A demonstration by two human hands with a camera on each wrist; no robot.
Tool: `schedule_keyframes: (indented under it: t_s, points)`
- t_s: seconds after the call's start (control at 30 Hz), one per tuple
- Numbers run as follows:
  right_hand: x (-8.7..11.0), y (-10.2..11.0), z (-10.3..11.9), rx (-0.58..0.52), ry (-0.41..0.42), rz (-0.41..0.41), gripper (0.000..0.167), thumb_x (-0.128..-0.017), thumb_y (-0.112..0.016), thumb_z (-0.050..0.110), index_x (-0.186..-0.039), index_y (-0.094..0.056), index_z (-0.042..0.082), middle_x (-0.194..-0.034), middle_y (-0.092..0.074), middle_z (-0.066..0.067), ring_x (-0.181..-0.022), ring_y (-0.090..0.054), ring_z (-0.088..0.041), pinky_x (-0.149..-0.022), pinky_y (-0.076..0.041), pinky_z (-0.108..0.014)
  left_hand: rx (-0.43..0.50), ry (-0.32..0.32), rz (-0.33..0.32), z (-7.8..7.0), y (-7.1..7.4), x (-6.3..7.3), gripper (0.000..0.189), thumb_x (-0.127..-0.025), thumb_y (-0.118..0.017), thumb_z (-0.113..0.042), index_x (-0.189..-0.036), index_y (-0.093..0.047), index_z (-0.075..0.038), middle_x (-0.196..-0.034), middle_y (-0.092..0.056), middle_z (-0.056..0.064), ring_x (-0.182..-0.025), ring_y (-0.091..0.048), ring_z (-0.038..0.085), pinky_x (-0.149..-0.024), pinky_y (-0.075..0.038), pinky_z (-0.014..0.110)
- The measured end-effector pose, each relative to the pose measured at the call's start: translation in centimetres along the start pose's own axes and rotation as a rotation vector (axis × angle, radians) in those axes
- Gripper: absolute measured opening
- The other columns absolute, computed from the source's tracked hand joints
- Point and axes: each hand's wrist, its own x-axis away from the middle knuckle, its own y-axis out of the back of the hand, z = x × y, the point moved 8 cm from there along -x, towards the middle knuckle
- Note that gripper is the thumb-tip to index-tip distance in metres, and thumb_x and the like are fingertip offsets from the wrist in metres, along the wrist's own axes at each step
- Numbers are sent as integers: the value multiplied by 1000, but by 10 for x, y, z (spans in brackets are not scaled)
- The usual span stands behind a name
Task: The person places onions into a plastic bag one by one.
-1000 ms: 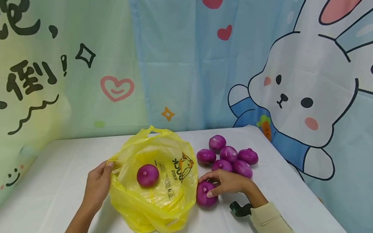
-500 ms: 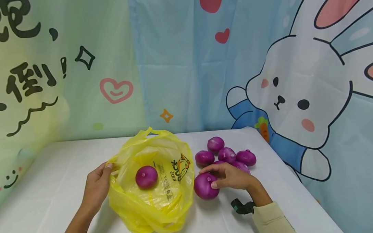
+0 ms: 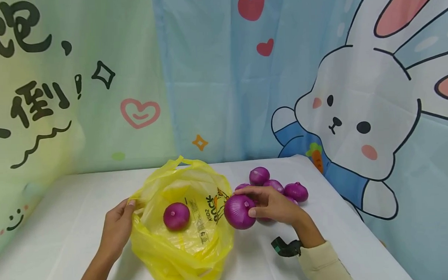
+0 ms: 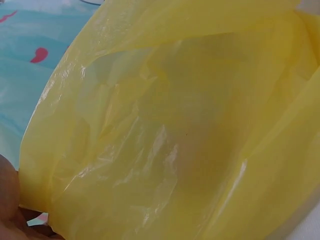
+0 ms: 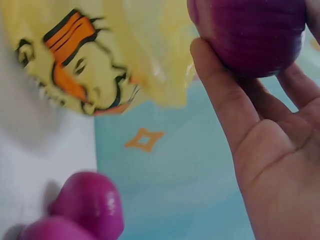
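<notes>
A yellow plastic bag point(image 3: 153, 249) stands with its mouth spread wide on the table, one purple onion point(image 3: 176, 216) lying inside. My left hand point(image 3: 117, 226) pinches the bag's left rim between thumb and fingers; the left wrist view is mostly filled by the bag's yellow side point(image 4: 125, 150). In my right hand point(image 3: 276, 204) is another purple onion point(image 3: 239, 212), gripped by thumb and fingers and raised beside the bag's right rim, which it overlaps in the head view. The right wrist view shows this onion point(image 5: 250, 35) from below, the fingers around it.
Several more purple onions point(image 3: 296, 192) lie grouped at the back right of the white table point(image 3: 342, 251), partly hidden by my right hand. A printed curtain point(image 3: 208, 107) with a cartoon rabbit hangs behind the table's far edge.
My right hand has lifted the onion from the table beside the bag and brought it up and slightly left to the bag's right rim. The left hand keeps its hold on the bag.
</notes>
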Motion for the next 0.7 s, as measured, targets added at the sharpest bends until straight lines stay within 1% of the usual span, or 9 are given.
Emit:
schedule_keyframes:
  t_s: [0.1,0.17,0.3,0.37,0.43,0.57,0.7]
  points:
    - [-9,-3,9,24,27,-9,51,-88,-73,19,-136,-56,12,-132,-57,-11,-121,-51,-34,-86,-53,-42,-3,0,-10,0,1,0,47,-106,-37,-32,-131,-55,4,-96,-64,14,-69,-57,10,-63,-49,23]
    - [-14,-6,13,58,38,3,51,-88,-74,22,-135,-57,14,-131,-58,-8,-119,-52,-32,-85,-53,-40,-2,11,-14,1,1,1,48,-106,-37,-32,-131,-55,4,-97,-64,15,-70,-57,10,-63,-49,23]
    - [-19,-16,23,62,102,68,51,-90,-71,21,-136,-55,9,-133,-56,-10,-120,-51,-33,-86,-53,-39,0,26,-18,0,0,2,47,-106,-37,-32,-130,-55,5,-98,-64,16,-71,-57,9,-64,-49,22]
    - [-22,-19,27,47,123,91,51,-91,-70,19,-137,-53,6,-133,-56,-12,-121,-51,-33,-87,-52,-40,-1,25,-18,0,-1,3,47,-106,-37,-31,-130,-56,5,-97,-64,16,-71,-57,9,-63,-49,22]
    - [-26,-21,31,45,125,93,51,-91,-70,19,-137,-53,7,-133,-56,-11,-120,-52,-31,-87,-52,-39,-4,17,-16,-2,-1,2,47,-106,-37,-31,-130,-56,5,-96,-63,16,-70,-57,10,-63,-49,22]
    - [-39,-23,42,68,113,86,50,-90,-71,20,-137,-55,13,-132,-57,-5,-117,-55,-24,-86,-53,-39,-20,9,-20,-4,-1,3,47,-106,-37,-32,-130,-55,4,-94,-63,15,-69,-56,10,-62,-49,23]
    - [-52,-32,56,52,135,107,47,-91,-71,16,-136,-57,15,-133,-56,-3,-117,-55,-23,-87,-52,-39,-29,6,-34,-5,1,3,46,-106,-38,-32,-128,-57,4,-91,-63,15,-68,-56,10,-61,-48,23]
